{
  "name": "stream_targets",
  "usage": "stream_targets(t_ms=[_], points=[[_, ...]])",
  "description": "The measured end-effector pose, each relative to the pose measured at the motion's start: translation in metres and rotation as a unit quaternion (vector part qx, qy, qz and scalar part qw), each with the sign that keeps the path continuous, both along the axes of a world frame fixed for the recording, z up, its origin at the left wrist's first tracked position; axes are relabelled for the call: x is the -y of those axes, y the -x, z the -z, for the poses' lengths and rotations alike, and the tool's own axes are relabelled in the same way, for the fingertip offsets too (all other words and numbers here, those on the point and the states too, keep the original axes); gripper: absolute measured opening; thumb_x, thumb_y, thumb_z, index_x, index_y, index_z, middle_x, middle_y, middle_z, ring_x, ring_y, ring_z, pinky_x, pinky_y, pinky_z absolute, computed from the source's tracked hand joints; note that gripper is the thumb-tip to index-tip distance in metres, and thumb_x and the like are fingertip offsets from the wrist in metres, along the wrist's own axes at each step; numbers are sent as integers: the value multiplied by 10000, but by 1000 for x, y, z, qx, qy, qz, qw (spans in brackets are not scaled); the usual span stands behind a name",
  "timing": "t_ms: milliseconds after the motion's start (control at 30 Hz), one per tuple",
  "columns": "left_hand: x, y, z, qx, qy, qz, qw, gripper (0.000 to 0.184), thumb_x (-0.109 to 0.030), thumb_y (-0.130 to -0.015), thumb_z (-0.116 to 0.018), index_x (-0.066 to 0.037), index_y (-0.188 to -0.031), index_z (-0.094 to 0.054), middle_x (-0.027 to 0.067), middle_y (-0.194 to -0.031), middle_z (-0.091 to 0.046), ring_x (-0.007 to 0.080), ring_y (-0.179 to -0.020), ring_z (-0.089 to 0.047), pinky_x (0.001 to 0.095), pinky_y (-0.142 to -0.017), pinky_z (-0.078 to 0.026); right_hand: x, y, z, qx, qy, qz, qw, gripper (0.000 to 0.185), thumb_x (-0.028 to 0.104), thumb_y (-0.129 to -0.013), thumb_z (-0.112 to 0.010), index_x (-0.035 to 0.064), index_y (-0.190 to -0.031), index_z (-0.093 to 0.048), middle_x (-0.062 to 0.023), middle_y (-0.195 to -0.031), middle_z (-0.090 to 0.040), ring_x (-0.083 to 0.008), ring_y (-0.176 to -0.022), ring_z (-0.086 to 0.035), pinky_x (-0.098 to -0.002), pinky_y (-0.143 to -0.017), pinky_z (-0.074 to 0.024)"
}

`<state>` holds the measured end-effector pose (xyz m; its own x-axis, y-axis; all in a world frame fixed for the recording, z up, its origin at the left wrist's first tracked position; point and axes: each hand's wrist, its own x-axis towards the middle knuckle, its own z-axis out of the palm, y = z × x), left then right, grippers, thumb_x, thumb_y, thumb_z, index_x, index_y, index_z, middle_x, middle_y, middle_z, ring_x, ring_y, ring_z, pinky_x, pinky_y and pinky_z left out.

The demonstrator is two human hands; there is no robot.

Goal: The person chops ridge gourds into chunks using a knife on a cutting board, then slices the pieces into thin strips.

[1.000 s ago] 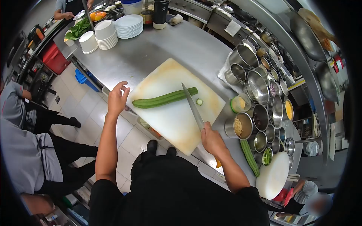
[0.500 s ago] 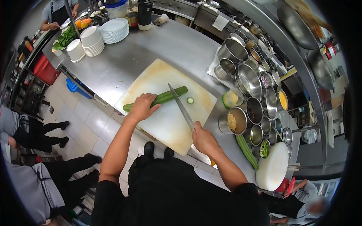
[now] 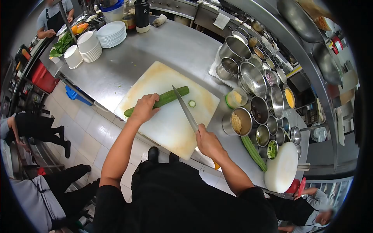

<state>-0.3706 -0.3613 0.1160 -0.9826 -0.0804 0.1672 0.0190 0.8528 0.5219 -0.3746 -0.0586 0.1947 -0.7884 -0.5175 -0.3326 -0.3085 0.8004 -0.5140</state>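
Observation:
A long ridged green gourd (image 3: 172, 96) lies across the white cutting board (image 3: 171, 134). My left hand (image 3: 144, 108) is wrapped over its left part, pressing it against the board. In my right hand (image 3: 210, 143) is the handle of a kitchen knife (image 3: 186, 112). The blade points away from me and rests across or just above the gourd near its right end; I cannot tell whether it touches. A small cut end piece (image 3: 192, 103) with a pale middle lies apart on the board, right of the blade.
Right of the board stand several metal pots (image 3: 237, 121), a second ridged gourd (image 3: 254, 154) and a large white oblong block (image 3: 280, 167). White plates (image 3: 111, 35) and bowls (image 3: 89, 44) are stacked at the back left. Co-workers are behind the table's left side and at lower right.
The view has shifted slightly. Both hands, the knife and the gourd keep nearly the same places on the board. A co-worker at left has moved.

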Motion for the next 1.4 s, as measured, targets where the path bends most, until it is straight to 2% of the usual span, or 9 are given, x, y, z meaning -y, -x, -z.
stream_targets(t_ms=[167,333,467,567,633,700,800,1100,1400], points=[[20,-14,-20,83,-67,48,993,414,-152,-838,-750,-55,-1165,-516,183,-1133,-648,407,-1078,-608,466,-923,-492,10,6,-16,23,-46,-27,998,237,183,-1017,-382,-29,-1118,-416,-339,-824,-639,-539,-802,-623,-608,-764,-461],[47,-44,-32,-19,-92,-98,991,381,-180,-869,-729,-14,-1166,-556,196,-1040,-677,390,-1000,-648,428,-882,-520,17,10,-19,28,-91,-32,995,231,169,-1009,-370,-28,-1120,-415,-347,-875,-650,-534,-873,-635,-593,-812,-472],[108,-61,-25,2,-87,-180,980,353,-182,-854,-742,9,-1119,-606,193,-994,-678,383,-942,-648,411,-868,-526,19,8,-22,31,-78,-18,996,236,149,-997,-374,-36,-1139,-411,-362,-870,-646,-534,-869,-640,-593,-824,-476],[99,-53,-24,-51,-81,-119,988,306,-168,-842,-745,3,-1073,-642,173,-968,-665,370,-925,-632,402,-873,-520,19,4,-17,20,-71,-25,997,248,144,-996,-371,-40,-1159,-407,-365,-863,-645,-534,-858,-642,-594,-822,-477],[64,-31,-15,-112,-69,8,991,301,-138,-833,-740,-56,-1097,-622,140,-1045,-624,309,-1001,-613,386,-907,-500,20,6,-16,9,-63,-33,997,252,141,-997,-368,-41,-1167,-406,-365,-862,-646,-534,-855,-643,-593,-821,-478],[27,-9,-25,-60,-76,65,993,358,-113,-820,-745,-76,-1146,-600,133,-1146,-580,315,-1083,-581,382,-939,-485,22,7,-15,28,-84,-42,995,255,124,-990,-366,-43,-1179,-405,-360,-861,-650,-540,-856,-643,-590,-823,-481],[-2,17,-19,-25,-117,76,990,416,-98,-809,-743,-93,-1192,-579,132,-1187,-558,328,-1124,-560,397,-956,-481,24,6,-19,30,-94,-36,994,247,86,-966,-371,-42,-1173,-413,-360,-891,-653,-537,-878,-645,-583,-829,-485],[-6,31,1,-18,-73,84,994,424,-67,-802,-712,-99,-1202,-575,142,-1210,-548,354,-1149,-536,413,-972,-476,29,2,-28,66,-116,-31,991,277,34,-928,-369,-46,-1189,-415,-365,-974,-650,-518,-936,-646,-566,-874,-479],[-3,34,4,-24,-86,105,990,422,-44,-787,-690,-115,-1188,-580,131,-1191,-549,358,-1130,-531,412,-965,-474,35,15,-28,52,-119,-75,989,191,42,-933,-374,-69,-1088,-389,-390,-883,-628,-529,-860,-642,-576,-794,-486]])
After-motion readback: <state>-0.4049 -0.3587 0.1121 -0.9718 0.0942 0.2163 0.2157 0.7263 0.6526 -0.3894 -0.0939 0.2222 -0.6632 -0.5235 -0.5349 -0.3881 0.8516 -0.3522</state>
